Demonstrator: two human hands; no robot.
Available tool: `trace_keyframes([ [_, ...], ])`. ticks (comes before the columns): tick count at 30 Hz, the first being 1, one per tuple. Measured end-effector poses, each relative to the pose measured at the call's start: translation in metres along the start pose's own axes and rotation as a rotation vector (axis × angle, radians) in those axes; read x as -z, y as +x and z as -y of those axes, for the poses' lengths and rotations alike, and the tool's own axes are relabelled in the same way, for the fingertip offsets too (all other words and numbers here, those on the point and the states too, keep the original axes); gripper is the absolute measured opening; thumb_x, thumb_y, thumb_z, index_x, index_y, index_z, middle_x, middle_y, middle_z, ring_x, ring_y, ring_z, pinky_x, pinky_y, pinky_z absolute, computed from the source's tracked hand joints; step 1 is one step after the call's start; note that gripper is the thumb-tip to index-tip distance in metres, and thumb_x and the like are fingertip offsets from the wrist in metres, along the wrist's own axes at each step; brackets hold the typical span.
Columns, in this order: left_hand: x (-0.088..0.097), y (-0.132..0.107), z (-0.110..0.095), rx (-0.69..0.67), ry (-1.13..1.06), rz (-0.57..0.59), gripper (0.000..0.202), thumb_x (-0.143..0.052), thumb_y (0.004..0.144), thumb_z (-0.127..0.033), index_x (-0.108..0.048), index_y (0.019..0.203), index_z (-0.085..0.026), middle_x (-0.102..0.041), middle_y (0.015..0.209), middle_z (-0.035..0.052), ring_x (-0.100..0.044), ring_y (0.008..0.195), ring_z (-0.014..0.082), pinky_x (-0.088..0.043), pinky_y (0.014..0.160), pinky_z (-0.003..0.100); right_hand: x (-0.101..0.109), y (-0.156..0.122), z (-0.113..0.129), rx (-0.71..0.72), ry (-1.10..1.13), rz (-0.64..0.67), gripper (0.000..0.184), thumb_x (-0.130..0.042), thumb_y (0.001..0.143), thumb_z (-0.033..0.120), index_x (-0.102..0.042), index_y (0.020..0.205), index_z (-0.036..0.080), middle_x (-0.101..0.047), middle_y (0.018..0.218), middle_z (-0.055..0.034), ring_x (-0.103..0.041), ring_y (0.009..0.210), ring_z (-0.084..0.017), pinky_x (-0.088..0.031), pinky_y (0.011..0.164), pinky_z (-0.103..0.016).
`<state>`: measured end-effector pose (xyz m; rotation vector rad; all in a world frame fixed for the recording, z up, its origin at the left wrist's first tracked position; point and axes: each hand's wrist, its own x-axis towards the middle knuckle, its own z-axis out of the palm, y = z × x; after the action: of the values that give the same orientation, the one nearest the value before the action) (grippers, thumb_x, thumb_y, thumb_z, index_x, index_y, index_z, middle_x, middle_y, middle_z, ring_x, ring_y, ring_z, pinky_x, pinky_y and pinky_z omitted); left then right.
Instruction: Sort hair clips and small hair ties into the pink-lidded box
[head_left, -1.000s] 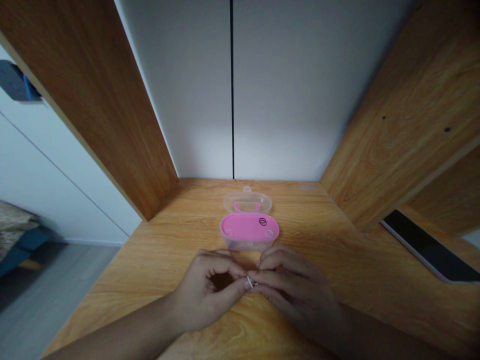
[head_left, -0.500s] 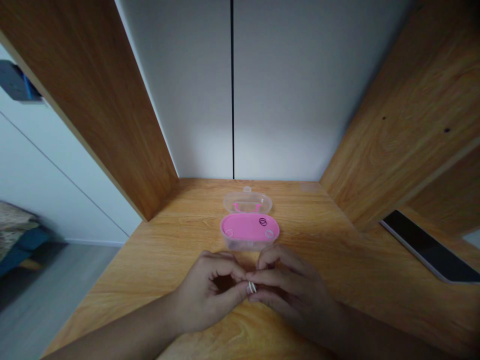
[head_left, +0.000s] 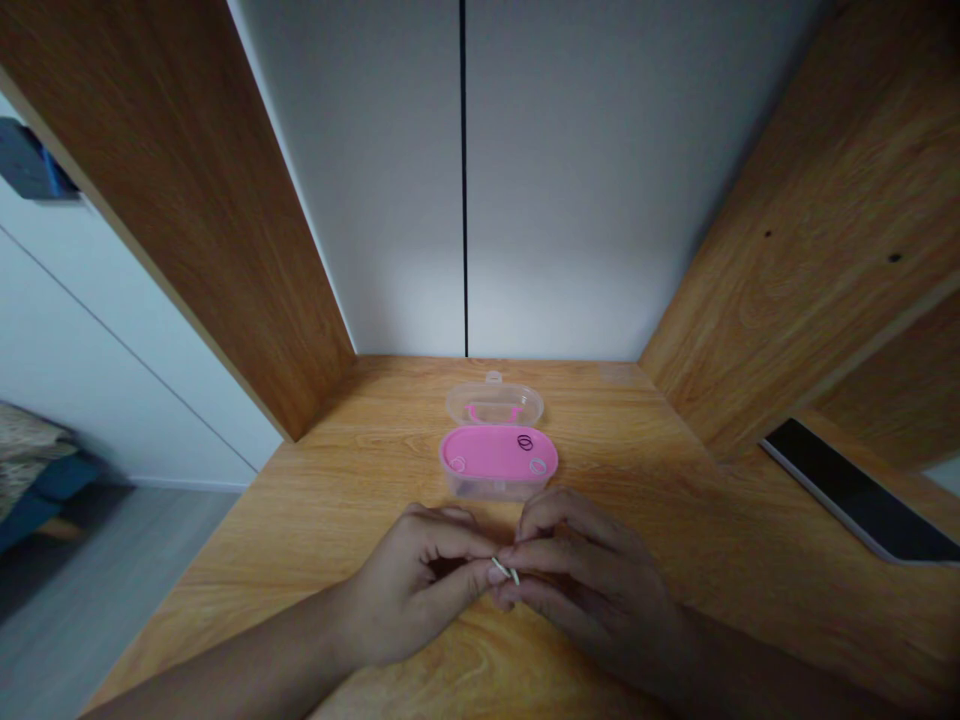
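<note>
In front of me, my left hand [head_left: 424, 590] and my right hand [head_left: 589, 570] meet with fingertips pinched together. Between them is a small white hair tie [head_left: 514, 577], showing as two short pale strands; the fingers cover the remainder. Just beyond the hands sits an oval clear plastic box [head_left: 487, 488] with a pink top surface [head_left: 484, 445]. Black hair ties [head_left: 525, 442] lie on the pink at the right rear, a pale hair tie [head_left: 538, 466] at the right front and another whitish one [head_left: 457, 464] at the left.
The box's clear lid [head_left: 495, 392], with pink handle parts, is folded back behind it on the wooden tabletop [head_left: 360, 500]. A dark-screened flat device [head_left: 862, 490] lies at the right. Wooden side panels and a pale back panel [head_left: 555, 200] enclose the table.
The white strands have shifted slightly right and spread apart at the fingertips. My hands have barely moved, and the box stays where it was.
</note>
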<state>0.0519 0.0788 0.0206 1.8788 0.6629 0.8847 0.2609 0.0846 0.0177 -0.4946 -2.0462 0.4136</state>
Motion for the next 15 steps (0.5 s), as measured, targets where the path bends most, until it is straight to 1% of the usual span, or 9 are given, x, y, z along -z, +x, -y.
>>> trace_keyframes([
  [5,0.0011,0.0011,-0.0021,0.003,-0.043,0.015,0.031,-0.053,0.1,-0.027,-0.077,0.085,-0.012,-0.075,0.082,0.0097,-0.068,0.078,0.0165,-0.05,0.075,0.027,0.0015,0.0007,-0.0018,0.001,-0.01,-0.027,0.014,-0.068,0.093,0.028,-0.069,0.107,0.026,-0.064,0.087,-0.0015,-0.062,0.076,-0.012,-0.053,0.064,-0.023],
  [8,0.0013,0.0012,-0.0011,0.018,-0.054,0.025,0.032,-0.056,0.098,-0.031,-0.078,0.084,-0.013,-0.075,0.081,0.0098,-0.068,0.077,0.0168,-0.05,0.075,0.028,0.0016,0.0004,-0.0037,0.021,0.003,-0.025,0.015,-0.066,0.094,0.031,-0.07,0.107,0.026,-0.065,0.088,-0.0016,-0.062,0.077,-0.012,-0.053,0.066,-0.024],
  [11,0.0017,0.0009,0.0018,0.053,-0.098,0.009,0.025,-0.066,0.093,-0.032,-0.08,0.085,-0.014,-0.076,0.08,0.0099,-0.068,0.076,0.0174,-0.051,0.073,0.028,0.0004,-0.0001,-0.0056,0.035,0.056,-0.001,0.013,-0.065,0.095,0.032,-0.072,0.104,0.026,-0.067,0.088,-0.0015,-0.062,0.077,-0.011,-0.051,0.068,-0.025],
  [15,0.0019,0.0008,0.0052,0.06,-0.197,-0.013,0.014,-0.073,0.087,-0.029,-0.081,0.085,-0.017,-0.077,0.08,0.0085,-0.069,0.076,0.0169,-0.053,0.074,0.028,-0.0022,0.0,-0.0083,0.028,0.133,0.032,0.011,-0.067,0.094,0.032,-0.073,0.1,0.025,-0.068,0.084,-0.0004,-0.061,0.074,-0.01,-0.049,0.066,-0.024],
])
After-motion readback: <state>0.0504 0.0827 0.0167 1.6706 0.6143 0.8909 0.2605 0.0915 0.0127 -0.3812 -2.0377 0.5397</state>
